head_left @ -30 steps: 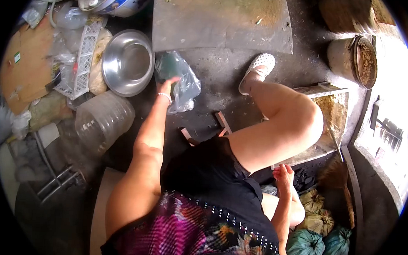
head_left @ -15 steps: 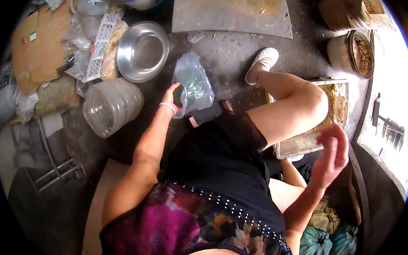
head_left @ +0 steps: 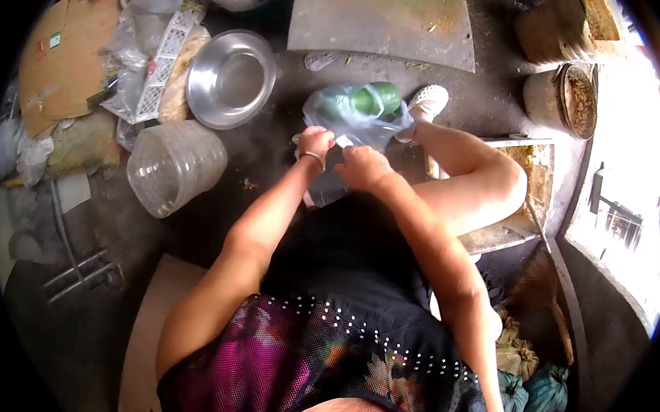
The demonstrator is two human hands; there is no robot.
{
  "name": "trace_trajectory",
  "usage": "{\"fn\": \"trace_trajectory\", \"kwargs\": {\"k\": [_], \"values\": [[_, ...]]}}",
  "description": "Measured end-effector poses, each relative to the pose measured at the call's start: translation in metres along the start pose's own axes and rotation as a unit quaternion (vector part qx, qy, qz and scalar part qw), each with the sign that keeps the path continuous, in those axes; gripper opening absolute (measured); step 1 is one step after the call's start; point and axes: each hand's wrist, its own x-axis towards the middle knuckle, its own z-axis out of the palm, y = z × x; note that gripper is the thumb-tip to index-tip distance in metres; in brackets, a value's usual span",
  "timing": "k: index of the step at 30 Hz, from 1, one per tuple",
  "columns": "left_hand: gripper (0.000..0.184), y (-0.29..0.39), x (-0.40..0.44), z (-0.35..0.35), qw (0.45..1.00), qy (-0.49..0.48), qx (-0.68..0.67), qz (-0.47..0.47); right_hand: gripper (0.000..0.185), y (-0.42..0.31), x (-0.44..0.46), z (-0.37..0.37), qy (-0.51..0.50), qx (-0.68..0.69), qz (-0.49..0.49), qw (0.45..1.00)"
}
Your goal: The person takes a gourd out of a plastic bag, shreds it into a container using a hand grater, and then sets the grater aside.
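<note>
A thin translucent plastic bag (head_left: 363,130) is in front of me, just above or on the floor. Inside it and at its mouth shows a smooth, rounded green thing (head_left: 375,99) like a gourd or cucumber; its exact kind is unclear. My left hand (head_left: 316,141) is closed at the bag's near left edge, a bracelet on its wrist. Close to its right, my right hand (head_left: 364,168) has curled fingers pinching the bag's near side. A small white patch shows between the two hands.
A steel basin (head_left: 231,80) and a clear plastic tub (head_left: 177,168) stand to the left, beside a white plastic basket (head_left: 155,69) and cardboard (head_left: 71,66). A grey board (head_left: 382,28) lies ahead. Buckets (head_left: 559,100) and a wooden tray (head_left: 501,239) are on the right, with tied bags (head_left: 546,396) below.
My right hand has come from the far right to the bag beside my left hand. The bag has shifted right and away from me, and the green thing now shows more plainly.
</note>
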Motion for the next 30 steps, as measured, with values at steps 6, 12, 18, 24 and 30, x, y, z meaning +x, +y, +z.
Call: {"fn": "trace_trajectory", "kwargs": {"k": [6, 12, 18, 24, 30], "values": [[0.033, 0.038, 0.01, 0.1, 0.75, -0.012, 0.321, 0.578, 0.029, -0.002, -0.043, -0.03, 0.141, 0.225, -0.132, 0.955], [0.058, 0.047, 0.063, 0.163, 0.556, -0.189, 0.62, 0.521, 0.034, -0.007, -0.085, -0.077, 0.171, 0.3, -0.15, 0.926], [0.061, 0.006, 0.14, 0.074, 0.703, -0.102, 0.7, 0.076, 0.033, 0.011, -0.106, -0.101, 0.189, 0.355, -0.136, 0.905], [0.051, 0.035, 0.108, 0.143, 0.787, -0.061, 0.602, 0.116, 0.035, 0.034, -0.114, -0.112, 0.194, 0.446, -0.116, 0.866], [0.05, 0.003, 0.135, 0.219, 0.974, 0.176, -0.026, -0.137, 0.03, 0.062, -0.14, -0.135, 0.205, 0.489, -0.109, 0.841]]}}
